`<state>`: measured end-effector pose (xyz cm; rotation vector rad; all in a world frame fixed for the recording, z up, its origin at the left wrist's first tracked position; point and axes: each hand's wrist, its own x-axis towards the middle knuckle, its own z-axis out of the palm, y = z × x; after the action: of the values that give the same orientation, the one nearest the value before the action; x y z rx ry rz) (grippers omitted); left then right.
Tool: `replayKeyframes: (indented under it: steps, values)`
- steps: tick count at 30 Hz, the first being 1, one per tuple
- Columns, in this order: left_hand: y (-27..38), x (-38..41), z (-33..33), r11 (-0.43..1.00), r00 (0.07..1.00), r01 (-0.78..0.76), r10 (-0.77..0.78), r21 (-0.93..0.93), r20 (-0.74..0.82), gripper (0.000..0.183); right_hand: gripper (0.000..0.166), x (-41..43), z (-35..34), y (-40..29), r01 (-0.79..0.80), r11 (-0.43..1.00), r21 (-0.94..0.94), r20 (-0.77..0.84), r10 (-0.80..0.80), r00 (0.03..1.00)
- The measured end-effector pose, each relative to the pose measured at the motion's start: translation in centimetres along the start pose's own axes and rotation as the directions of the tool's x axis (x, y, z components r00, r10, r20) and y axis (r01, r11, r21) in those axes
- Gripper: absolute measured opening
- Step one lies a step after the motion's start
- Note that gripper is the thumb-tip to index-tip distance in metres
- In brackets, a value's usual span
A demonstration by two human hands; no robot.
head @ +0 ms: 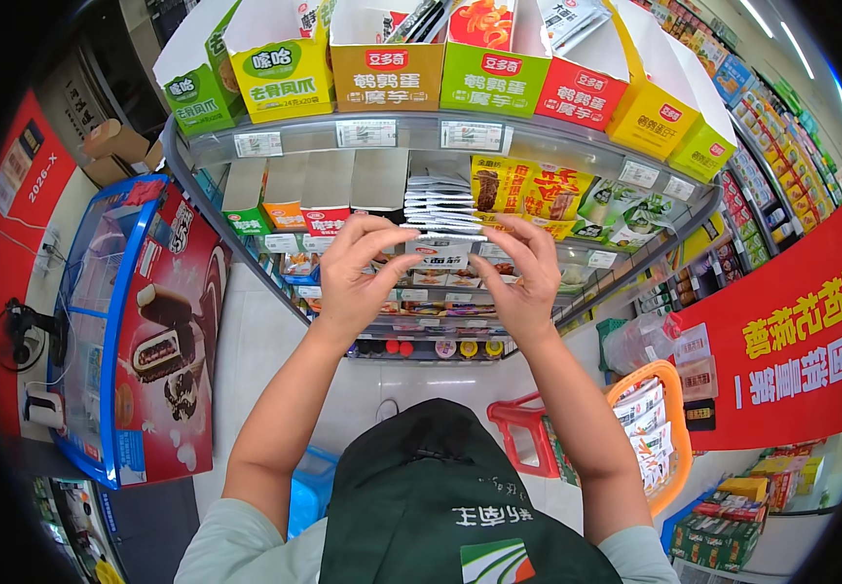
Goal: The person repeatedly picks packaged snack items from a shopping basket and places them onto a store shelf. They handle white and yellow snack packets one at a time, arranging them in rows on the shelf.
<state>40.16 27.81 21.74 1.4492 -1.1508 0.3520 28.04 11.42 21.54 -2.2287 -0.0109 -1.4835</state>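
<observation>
Both hands are raised to the second tier of a snack shelf. My left hand (pixel 360 271) pinches the left end of a white snack packet (pixel 438 252) between thumb and fingers. At its right end, the thumb and fingers of my right hand (pixel 522 274) close in the same way. The packet's front bears a red logo and dark writing. Directly behind it, a tight row of silvery-white packets (pixel 439 201) stands in a grey-white carton. Whether the held piece is one packet or several cannot be seen.
Opened snack cartons (pixel 384 80) line the upper tier. Yellow snack bags (pixel 527 188) stand right of the row. An orange basket (pixel 673 394) with white packets is by my right elbow, near a red plastic stool (pixel 519 431). A blue-rimmed freezer (pixel 111 343) stands at left.
</observation>
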Motion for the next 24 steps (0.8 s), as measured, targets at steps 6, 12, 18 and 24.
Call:
replayKeyframes:
  steps: [6, 12, 18, 24]
  values:
    - [0.9, 1.7, 0.5, 0.999, 0.998, -0.048, 0.049, 0.021, -0.032, 0.013, 0.014, 2.0, 0.1, -0.4, 0.034, 0.999, 0.042, -0.035, -0.032, 0.999]
    - [2.3, 3.3, 0.1, 0.999, 0.999, 0.033, -0.033, -0.023, 0.026, 0.008, 0.019, 3.1, -0.4, -0.9, -0.036, 0.986, 0.165, 0.096, 0.02, 0.995]
    - [1.3, 2.3, -0.3, 0.994, 0.99, -0.013, -0.002, 0.113, 0.14, 0.02, 0.013, 1.7, 0.0, 0.0, -0.044, 0.985, 0.166, 0.124, 0.023, 0.992]
    - [1.6, 3.6, -0.6, 0.986, 0.983, 0.156, -0.162, 0.066, 0.091, 0.016, 0.01, 4.6, -0.2, -0.9, 0.045, 0.979, 0.199, 0.043, -0.054, 0.998]
